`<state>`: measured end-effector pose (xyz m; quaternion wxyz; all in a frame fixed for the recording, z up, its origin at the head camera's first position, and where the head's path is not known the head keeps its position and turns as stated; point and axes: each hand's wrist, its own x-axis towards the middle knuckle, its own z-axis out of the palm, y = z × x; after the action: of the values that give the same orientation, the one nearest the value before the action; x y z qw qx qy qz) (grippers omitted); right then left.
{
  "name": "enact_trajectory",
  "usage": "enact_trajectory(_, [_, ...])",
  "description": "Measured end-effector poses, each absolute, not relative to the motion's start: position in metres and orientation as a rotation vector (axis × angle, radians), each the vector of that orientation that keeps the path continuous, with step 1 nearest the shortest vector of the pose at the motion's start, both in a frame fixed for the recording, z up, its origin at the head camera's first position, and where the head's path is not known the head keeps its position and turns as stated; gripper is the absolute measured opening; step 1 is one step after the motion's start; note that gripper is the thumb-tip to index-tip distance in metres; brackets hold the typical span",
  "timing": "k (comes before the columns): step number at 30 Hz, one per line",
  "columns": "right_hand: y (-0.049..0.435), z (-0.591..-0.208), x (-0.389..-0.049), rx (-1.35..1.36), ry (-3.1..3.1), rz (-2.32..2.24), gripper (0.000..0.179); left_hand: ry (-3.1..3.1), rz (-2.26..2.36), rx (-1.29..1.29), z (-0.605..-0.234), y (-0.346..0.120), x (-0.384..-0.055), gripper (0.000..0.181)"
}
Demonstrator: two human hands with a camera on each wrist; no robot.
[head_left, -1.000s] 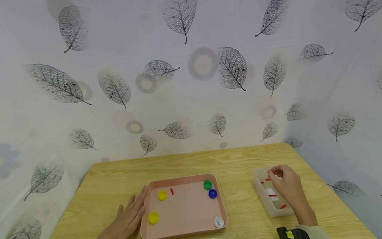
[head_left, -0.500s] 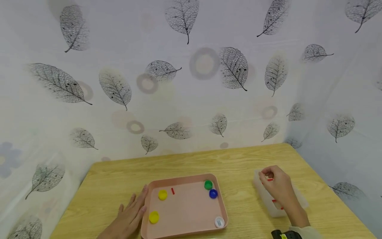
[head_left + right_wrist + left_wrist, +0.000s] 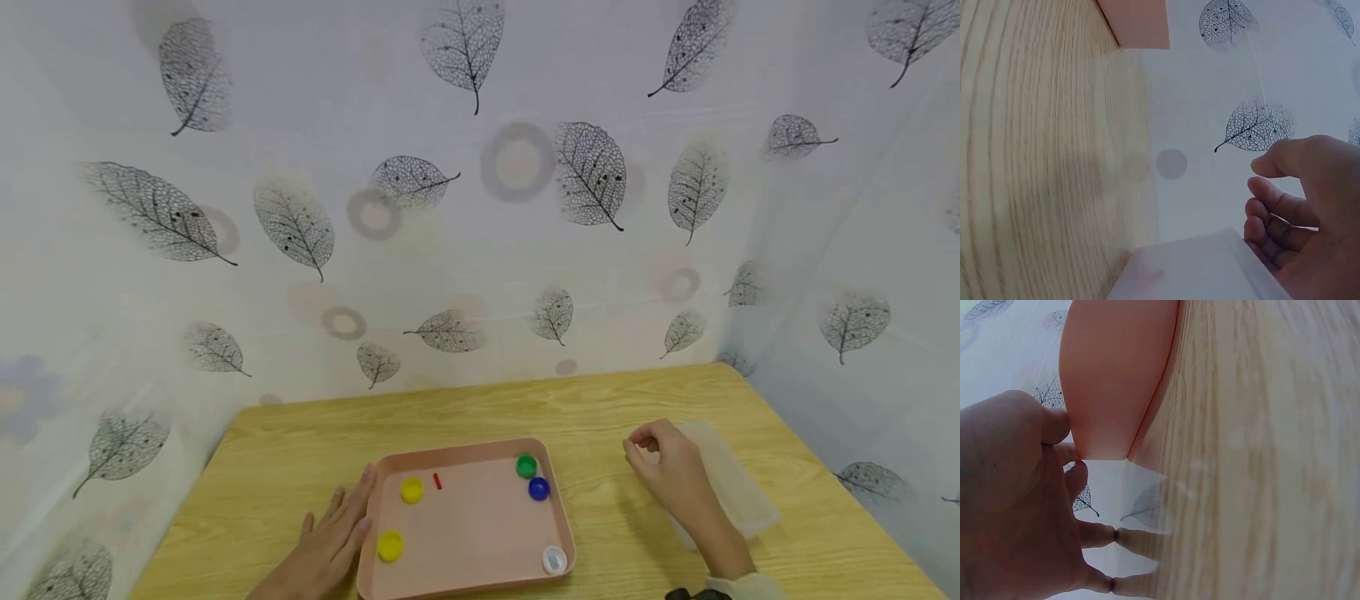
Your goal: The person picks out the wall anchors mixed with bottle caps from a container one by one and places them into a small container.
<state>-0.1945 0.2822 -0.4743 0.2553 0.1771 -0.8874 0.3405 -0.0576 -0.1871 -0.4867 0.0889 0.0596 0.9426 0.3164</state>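
My left hand [image 3: 322, 537] lies with its fingers straight against the left side of a pink tray [image 3: 480, 527]. In the left wrist view its fingers touch the tray's end wall [image 3: 1113, 381]. On the right, my right hand [image 3: 671, 475] is above the table, just left of a translucent plastic box [image 3: 738, 492]. Its thumb and forefinger [image 3: 1272, 192] are close together and the other fingers curl; I cannot see anything between the tips. Hand and wrist hide part of the box. In the tray lies a small red stick [image 3: 437, 481].
Yellow caps [image 3: 411, 490] sit on the tray's left. A green cap [image 3: 527, 466] and a blue cap [image 3: 538, 488] stand near its far right corner, a white cap [image 3: 554, 560] at the near right. Behind the wooden table [image 3: 480, 408] hangs a leaf-print cloth [image 3: 450, 250].
My right hand has moved left, from over the box to beside it. Red sticks seen in the box earlier no longer show. The left hand stays at the tray.
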Motion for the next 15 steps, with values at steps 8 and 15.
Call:
enact_trajectory(8, [0.272,-0.471,-0.191,0.538,-2.346,0.900,0.018,2.803,0.952,0.190,-0.487,-0.188,-0.058,0.060])
enact_trajectory(15, [0.260,-0.469,-0.186,0.592,-2.348,0.935,0.020,2.797,0.947,0.183,-0.486,-0.189,-0.059,0.061])
